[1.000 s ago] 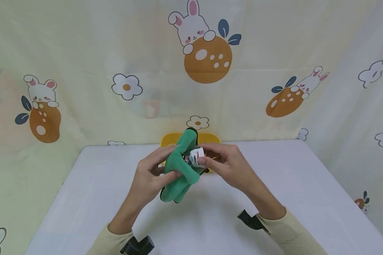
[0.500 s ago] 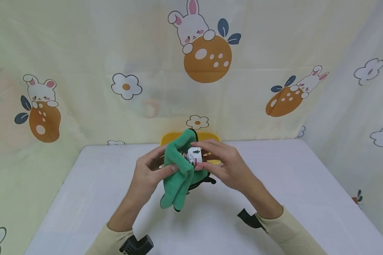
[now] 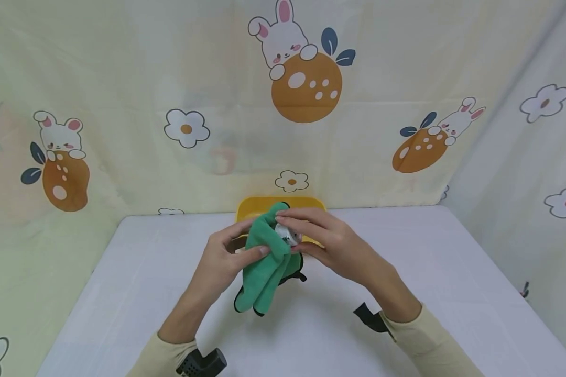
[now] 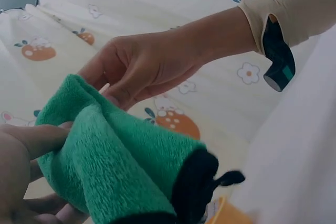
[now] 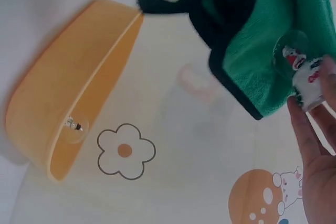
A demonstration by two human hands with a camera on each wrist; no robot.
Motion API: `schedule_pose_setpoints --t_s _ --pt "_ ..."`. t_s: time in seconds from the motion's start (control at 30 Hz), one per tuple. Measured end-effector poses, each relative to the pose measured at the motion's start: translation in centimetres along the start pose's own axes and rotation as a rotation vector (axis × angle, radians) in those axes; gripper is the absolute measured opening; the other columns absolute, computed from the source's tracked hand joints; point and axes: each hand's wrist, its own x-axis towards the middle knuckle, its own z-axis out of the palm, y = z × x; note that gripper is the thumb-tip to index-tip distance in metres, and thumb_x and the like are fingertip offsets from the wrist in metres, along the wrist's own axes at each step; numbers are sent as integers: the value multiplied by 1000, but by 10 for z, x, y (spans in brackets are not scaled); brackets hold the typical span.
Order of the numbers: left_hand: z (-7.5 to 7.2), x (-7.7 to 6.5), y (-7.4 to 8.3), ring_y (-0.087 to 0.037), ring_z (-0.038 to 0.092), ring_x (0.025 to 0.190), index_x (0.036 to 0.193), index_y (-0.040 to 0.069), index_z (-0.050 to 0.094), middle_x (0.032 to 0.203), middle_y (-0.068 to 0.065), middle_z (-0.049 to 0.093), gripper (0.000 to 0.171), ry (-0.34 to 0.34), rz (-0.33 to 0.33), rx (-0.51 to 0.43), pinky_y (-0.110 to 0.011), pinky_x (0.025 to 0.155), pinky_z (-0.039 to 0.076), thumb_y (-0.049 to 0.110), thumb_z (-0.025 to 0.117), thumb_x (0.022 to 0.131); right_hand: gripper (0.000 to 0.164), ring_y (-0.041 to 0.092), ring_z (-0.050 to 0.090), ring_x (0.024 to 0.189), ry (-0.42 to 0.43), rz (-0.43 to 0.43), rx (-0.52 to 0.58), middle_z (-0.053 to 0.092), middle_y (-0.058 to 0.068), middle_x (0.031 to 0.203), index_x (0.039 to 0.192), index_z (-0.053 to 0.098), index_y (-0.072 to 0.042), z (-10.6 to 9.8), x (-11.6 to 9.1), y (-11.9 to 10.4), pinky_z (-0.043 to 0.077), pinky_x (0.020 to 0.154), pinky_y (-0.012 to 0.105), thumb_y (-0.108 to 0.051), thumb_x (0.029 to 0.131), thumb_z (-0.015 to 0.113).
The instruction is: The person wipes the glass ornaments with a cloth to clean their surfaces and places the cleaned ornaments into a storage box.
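Note:
A small snow globe (image 5: 310, 81) with a white printed base and a clear dome has a red-and-white figure inside. My right hand (image 3: 335, 241) holds it by the base, fingers over the top and thumb below. The dome lies against a green plush cloth (image 3: 259, 285) with black edging and a black loop. My left hand (image 3: 224, 259) grips the folded cloth around the dome, thumb on the near side. In the head view the cloth and the right fingers hide much of the globe. Both hands are raised over the white table (image 3: 170, 293).
Behind the hands, at the table's far edge, stands a yellow plastic bin (image 3: 306, 201). Inside it, the right wrist view shows another clear globe (image 5: 77, 128) with a snowman figure. A printed curtain (image 3: 137, 157) hangs along the table's back.
The right hand has turned the globe's base and pushed it further into the cloth, so less of it shows. The cloth's lower end has swung down, and its top sits slightly lower.

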Motion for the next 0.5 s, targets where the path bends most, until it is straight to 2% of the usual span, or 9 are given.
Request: schedule_pose_setpoints --t_s 0.1,0.2,0.33,0.5 --pt "-1 0 0 -31 65 113 139 23 62 132 -3 65 49 -24 22 3 -38 84 62 17 75 92 50 23 59 125 -9 27 -13 59 10 139 139 60 -3 -2 0 -1 52 99 21 -28 96 67" --pt "-2 -1 -1 -29 67 113 141 20 61 133 -5 64 51 -41 76 7 -36 87 61 13 76 92 53 21 63 114 15 75 -1 60 10 134 139 59 -4 0 0 -2 57 89 21 -31 95 67" --pt "0 -1 -4 -25 68 113 142 18 60 133 -6 64 56 -32 144 -5 -35 91 60 7 77 90 53 18 69 98 56 170 55 64 9 123 138 60 -5 2 -1 -4 61 78 22 -24 90 75" --pt "4 -2 -6 -22 68 113 142 14 59 135 -7 64 59 16 209 -42 -36 90 60 -1 77 88 52 15 70 92 90 302 86 67 5 113 133 63 -6 2 1 -9 61 76 23 -11 84 82"
